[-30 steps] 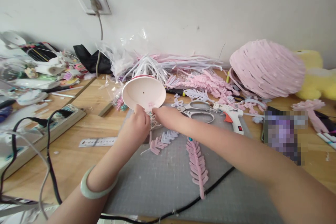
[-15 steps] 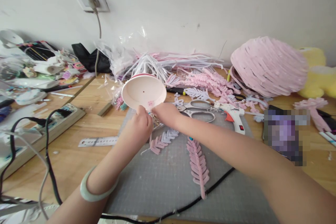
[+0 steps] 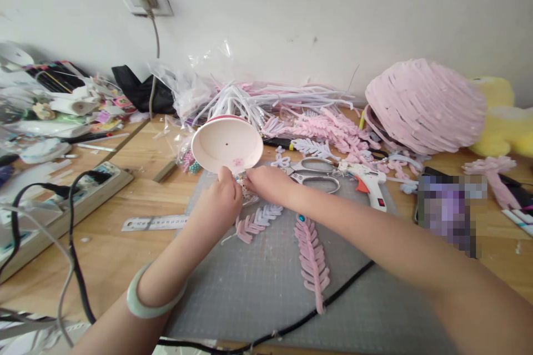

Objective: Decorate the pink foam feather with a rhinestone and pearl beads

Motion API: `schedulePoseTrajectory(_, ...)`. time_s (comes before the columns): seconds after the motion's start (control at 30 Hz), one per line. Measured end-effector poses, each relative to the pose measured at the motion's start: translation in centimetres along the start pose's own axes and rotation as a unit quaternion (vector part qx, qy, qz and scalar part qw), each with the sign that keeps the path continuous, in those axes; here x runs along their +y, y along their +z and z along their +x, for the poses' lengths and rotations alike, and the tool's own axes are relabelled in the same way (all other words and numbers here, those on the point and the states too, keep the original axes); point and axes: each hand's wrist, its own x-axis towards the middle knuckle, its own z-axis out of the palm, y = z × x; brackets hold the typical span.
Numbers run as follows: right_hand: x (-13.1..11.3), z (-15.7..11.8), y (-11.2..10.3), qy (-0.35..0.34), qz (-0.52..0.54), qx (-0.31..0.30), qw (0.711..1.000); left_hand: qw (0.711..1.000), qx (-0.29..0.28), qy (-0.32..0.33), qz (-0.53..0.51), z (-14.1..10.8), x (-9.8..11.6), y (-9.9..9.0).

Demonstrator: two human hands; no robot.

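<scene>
My left hand (image 3: 225, 197) is closed in a pinch just below the near rim of a shallow pale pink bowl (image 3: 212, 147). My right hand (image 3: 268, 184) meets it from the right, fingers also closed. Between the fingertips is something small and glittery (image 3: 249, 195), too small to name. The bowl lies tilted toward me, with a dark dot and a pink flower mark inside. Under my hands a pink-and-white fuzzy leaf sprig (image 3: 257, 223) rests on the grey cutting mat (image 3: 233, 294). A pink fuzzy feather shape (image 3: 313, 260) with a blue-green gem lies closer to me.
Scissors (image 3: 318, 184) and a white glue gun (image 3: 372, 187) lie to the right, near a phone (image 3: 447, 211). Behind are pink and white pipe cleaners (image 3: 291, 94) and a large pink woven dome (image 3: 425, 108). A power strip (image 3: 97, 199), ruler (image 3: 154, 223) and black cable (image 3: 300, 323) surround the mat.
Both hands stay together below the bowl, still pinching. My right hand has shifted slightly and more of the glittery thing shows between them. The whole view has moved a little.
</scene>
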Motion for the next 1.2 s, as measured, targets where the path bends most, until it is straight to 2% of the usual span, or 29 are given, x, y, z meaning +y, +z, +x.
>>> schedulePoseTrajectory(0.13,0.7,0.0,-0.1,0.034,0.136,-0.013,0.99,0.996,-0.026,0.003,0.081,0.1,0.4,-0.3)
schedulePoseTrajectory(0.33,1.3,0.7,-0.7,0.103,0.326,-0.051,0.938,0.998,0.024,0.006,0.065,0.2,0.3,-0.2)
schedulePoseTrajectory(0.43,1.5,0.8,-0.9,0.122,0.375,-0.052,0.917,0.998,0.019,0.006,0.065,0.1,0.2,-0.2)
schedulePoseTrajectory(0.63,1.8,0.5,-0.6,0.12,0.407,-0.04,0.904,0.994,-0.018,0.017,0.11,0.1,0.5,-0.5)
schedulePoseTrajectory(0.83,1.8,-0.1,-0.7,0.08,0.364,0.025,0.928,0.994,0.035,0.022,0.105,0.0,0.5,0.1)
schedulePoseTrajectory(1.0,1.5,-0.4,-1.3,0.055,0.341,0.064,0.936,0.994,-0.007,-0.005,0.111,0.0,0.6,0.2)
schedulePoseTrajectory(1.2,0.7,-1.6,-1.7,0.042,0.401,0.11,0.909,0.993,-0.04,-0.008,0.107,0.1,0.7,0.2)
